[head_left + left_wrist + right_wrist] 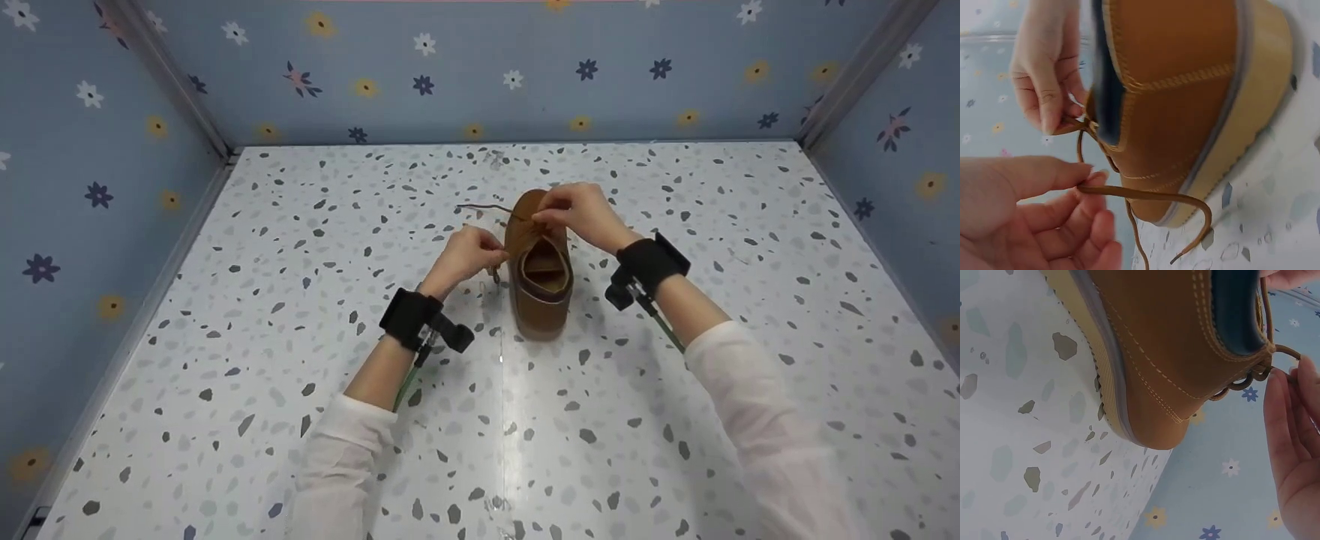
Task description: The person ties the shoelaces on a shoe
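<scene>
A brown ankle boot (541, 321) with a dark lining and pale sole stands upright on the table, toe away from me. To its left my left hand (471, 253) pinches a brown shoelace (1157, 195) between thumb and forefinger; the lace's tail curves out past the fingertips. Over the front of the boot, my right hand (585, 214) pinches lace close to the top eyelets, as the right wrist view also shows in the fingers (1280, 416). Another lace end (484, 206) extends leftward from the boot's toe area. The lace crossing is partly hidden by the right fingers.
The speckled white tabletop (247, 360) surrounds the boot. Blue flower-patterned panels (480, 82) border it at the back, left and right. A black strap with a small camera (409, 319) is on the left wrist, and a similar strap (652, 266) on the right.
</scene>
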Available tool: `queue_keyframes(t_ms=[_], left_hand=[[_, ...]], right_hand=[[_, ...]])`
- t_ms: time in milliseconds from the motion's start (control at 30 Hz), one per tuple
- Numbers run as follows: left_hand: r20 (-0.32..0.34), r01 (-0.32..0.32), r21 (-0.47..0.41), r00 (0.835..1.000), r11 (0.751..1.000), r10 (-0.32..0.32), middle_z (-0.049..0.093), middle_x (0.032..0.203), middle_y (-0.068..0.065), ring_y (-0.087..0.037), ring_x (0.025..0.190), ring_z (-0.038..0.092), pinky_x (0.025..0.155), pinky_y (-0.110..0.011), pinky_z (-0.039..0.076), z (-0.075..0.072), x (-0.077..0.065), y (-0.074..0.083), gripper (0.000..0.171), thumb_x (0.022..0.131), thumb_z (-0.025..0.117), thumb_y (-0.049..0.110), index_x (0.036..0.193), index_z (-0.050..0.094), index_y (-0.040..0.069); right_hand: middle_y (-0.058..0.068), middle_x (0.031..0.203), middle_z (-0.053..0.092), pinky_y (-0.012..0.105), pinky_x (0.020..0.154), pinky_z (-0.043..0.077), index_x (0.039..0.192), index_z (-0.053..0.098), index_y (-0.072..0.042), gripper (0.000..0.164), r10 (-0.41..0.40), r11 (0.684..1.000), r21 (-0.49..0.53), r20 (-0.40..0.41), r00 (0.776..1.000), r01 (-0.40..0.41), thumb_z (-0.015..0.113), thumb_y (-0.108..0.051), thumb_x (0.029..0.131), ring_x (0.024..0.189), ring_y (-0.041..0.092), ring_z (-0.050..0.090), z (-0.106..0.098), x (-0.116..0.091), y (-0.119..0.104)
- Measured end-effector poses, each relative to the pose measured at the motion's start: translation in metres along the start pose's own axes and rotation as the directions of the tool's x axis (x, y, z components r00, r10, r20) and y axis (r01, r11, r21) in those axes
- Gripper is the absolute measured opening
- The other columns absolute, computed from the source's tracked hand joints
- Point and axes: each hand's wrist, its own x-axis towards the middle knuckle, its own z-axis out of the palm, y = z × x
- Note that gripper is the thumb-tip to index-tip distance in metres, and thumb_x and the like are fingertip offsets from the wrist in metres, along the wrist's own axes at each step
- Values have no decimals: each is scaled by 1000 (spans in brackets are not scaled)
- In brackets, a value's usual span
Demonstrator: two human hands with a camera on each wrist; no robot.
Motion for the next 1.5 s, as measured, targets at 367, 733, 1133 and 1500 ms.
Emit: queue_keyframes(t_ms=[367,733,1133,1500], left_hand=[[-151,-69,-47,987,996,61,52,53,-4,-13,46,47,42,-21,34,-2,3,9,14,68,50,20,72,56,8],[-287,9,407,951,913,119,49,56,4,-8,47,44,41,-20,33,5,9,41,12,69,51,19,62,58,13],[-304,58,398,950,915,72,40,48,0,-13,39,39,33,-22,30,20,3,53,22,66,48,13,45,42,10],[-244,76,326,970,942,6,42,47,0,-11,39,41,32,-22,31,30,4,53,17,64,47,13,48,41,10]], right_hand=[[-1,63,51,23,45,35,69,56,-13,14,-9,1000,-14,-17,1000,9,53,-25,63,52,13,47,-1,-1,0],[-4,63,51,21,46,35,70,55,-15,15,-26,998,-64,-22,999,24,51,-27,64,52,9,46,-2,-1,1],[-3,65,51,20,48,36,71,56,-12,15,-16,999,-44,-9,1000,16,52,-25,64,54,7,46,0,1,-2],[-2,62,51,23,45,34,68,55,-13,14,-33,997,-74,-6,999,32,52,-27,64,50,10,44,-2,0,-5]])
